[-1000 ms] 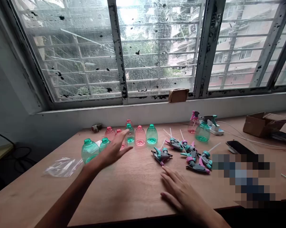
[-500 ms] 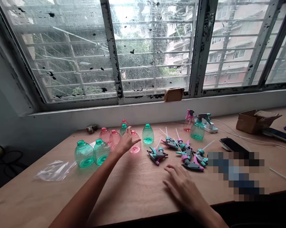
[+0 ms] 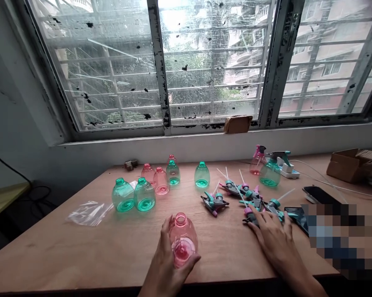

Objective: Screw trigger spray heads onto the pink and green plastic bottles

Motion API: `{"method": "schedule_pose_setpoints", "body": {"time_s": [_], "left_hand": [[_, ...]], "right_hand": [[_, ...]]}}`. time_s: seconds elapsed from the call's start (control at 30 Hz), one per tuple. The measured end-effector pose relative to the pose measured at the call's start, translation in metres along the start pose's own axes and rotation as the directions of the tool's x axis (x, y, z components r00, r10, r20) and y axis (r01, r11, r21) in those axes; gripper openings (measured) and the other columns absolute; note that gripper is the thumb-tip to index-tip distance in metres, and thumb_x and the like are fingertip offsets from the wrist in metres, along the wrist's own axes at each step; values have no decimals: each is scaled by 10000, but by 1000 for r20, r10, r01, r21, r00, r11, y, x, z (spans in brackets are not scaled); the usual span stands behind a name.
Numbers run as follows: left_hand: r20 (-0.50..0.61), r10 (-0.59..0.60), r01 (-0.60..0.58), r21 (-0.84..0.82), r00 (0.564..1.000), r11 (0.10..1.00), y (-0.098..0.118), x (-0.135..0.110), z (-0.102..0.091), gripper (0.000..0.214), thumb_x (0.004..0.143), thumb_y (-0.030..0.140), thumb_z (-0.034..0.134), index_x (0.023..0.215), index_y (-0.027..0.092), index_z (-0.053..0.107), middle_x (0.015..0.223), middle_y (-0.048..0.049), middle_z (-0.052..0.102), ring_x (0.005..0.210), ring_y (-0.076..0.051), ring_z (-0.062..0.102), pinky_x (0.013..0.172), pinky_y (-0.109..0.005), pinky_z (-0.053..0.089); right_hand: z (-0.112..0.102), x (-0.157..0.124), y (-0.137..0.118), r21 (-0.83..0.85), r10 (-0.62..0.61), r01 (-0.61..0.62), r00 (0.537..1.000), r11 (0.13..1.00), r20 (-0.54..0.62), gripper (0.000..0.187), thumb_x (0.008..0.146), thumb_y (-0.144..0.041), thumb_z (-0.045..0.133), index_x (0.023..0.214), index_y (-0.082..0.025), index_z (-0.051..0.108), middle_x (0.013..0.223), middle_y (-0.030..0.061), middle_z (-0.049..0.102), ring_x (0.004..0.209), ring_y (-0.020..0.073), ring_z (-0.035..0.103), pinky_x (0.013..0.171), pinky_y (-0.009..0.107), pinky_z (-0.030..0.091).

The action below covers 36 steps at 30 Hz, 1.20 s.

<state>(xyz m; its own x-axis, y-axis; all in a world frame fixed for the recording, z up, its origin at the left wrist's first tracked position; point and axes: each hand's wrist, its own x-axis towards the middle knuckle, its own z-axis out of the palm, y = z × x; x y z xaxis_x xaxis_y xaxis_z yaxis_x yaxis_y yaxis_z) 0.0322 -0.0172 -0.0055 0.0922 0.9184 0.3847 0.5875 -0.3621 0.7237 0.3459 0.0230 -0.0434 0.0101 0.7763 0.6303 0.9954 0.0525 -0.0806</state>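
Any markings on the bottles are too small to read, and a pixelated patch hides the right part of the table (image 3: pixel 90 255).

The left hand (image 3: pixel 169 260) grips a pink bottle (image 3: pixel 188 233) near the front edge of the table. The fingers are wrapped along the left side of the body; the thumb crosses the lower right front. The bottle neck is uncovered and points up. Contact between base and table cannot be determined from this view.

The right hand (image 3: pixel 274 237) is positioned palm down at the cluster of spray heads (image 3: pixel 235 189). Its fingers are bent and spread over the nearest unit, which has a pink collar (image 3: pixel 248 210). The hand covers part of this unit, so whether the fingers grip it cannot be told. A separate spray head (image 3: pixel 215 202) lies to the left of the cluster, between the two hands.

Compared with the frame half a second earlier, the pink bottle is out of the rear group and sits forward in the left hand. The right hand is now at the cluster instead of in front of it. The rear green bottle (image 3: pixel 202 176) remains standing.
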Motion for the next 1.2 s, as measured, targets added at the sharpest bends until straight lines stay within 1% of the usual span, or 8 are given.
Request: {"method": "schedule_pose_setpoints", "body": {"time_s": [0.1,0.17,0.27,0.4,0.5,0.7,0.93,1.2], "left_hand": [[6,-29,29,-92,1000,995,-3,-2,19,988,700,323,830,1457,267,197,1500,-193,467,1359,-386,483,1107,-572,394],[-7,-21,21,-23,1000,1000,-3,2,26,961,651,296,868,1418,256,291,1453,-186,514,1318,-406,508,1087,-594,394],[6,3,-3,-38,1000,999,1,13,27,908,630,264,883,1382,261,375,1400,-146,546,1296,-390,516,1085,-569,402],[36,29,-23,-174,999,984,7,28,16,825,634,299,889,1336,280,456,1329,-99,534,1293,-333,513,1116,-503,397],[-7,-40,35,-340,999,940,4,33,10,877,601,288,912,1335,305,431,1326,-88,524,1260,-318,530,1095,-513,411],[-35,-201,154,-520,979,840,-6,30,2,759,630,374,887,1237,263,445,1222,-103,606,1111,-297,643,994,-476,509],[-37,-338,209,-720,941,661,1,29,-10,664,749,559,751,1288,257,507,1237,-78,604,1212,-317,567,896,-363,525],[-26,-416,258,-750,909,610,3,31,-9,492,912,631,483,1187,235,582,1146,-52,616,1170,-267,530,971,-393,452]], "right_hand": [[-9,4,-5,244,101,-83,993,966,-64,479,983,-442,361,1288,-135,567,1093,166,699,1120,387,598,1158,689,84],[-18,7,-11,535,249,-205,968,819,-10,478,964,-501,400,1285,-176,537,1185,156,665,1163,367,576,1143,659,203],[-29,8,-23,842,425,-383,881,380,209,440,927,-554,489,1249,-257,534,1278,111,610,1225,336,532,1065,555,382],[-32,5,-32,878,466,-429,746,-211,476,375,885,-536,592,1197,-329,593,1243,12,648,1129,268,580,817,365,545],[-29,3,-30,803,390,-386,724,-455,569,279,877,-462,633,1084,-284,691,1045,-2,733,945,232,646,651,291,573],[-32,1,-27,717,233,-400,758,-571,609,216,848,-445,718,886,-235,744,722,-14,731,654,173,657,531,224,579],[-29,-1,-27,749,241,-485,742,-451,625,288,723,-404,859,851,-177,735,629,-28,673,540,107,581,445,145,523],[-22,-3,-26,795,259,-451,777,-406,573,284,737,-385,853,883,-156,769,638,-35,651,551,86,536,464,122,489]]}}
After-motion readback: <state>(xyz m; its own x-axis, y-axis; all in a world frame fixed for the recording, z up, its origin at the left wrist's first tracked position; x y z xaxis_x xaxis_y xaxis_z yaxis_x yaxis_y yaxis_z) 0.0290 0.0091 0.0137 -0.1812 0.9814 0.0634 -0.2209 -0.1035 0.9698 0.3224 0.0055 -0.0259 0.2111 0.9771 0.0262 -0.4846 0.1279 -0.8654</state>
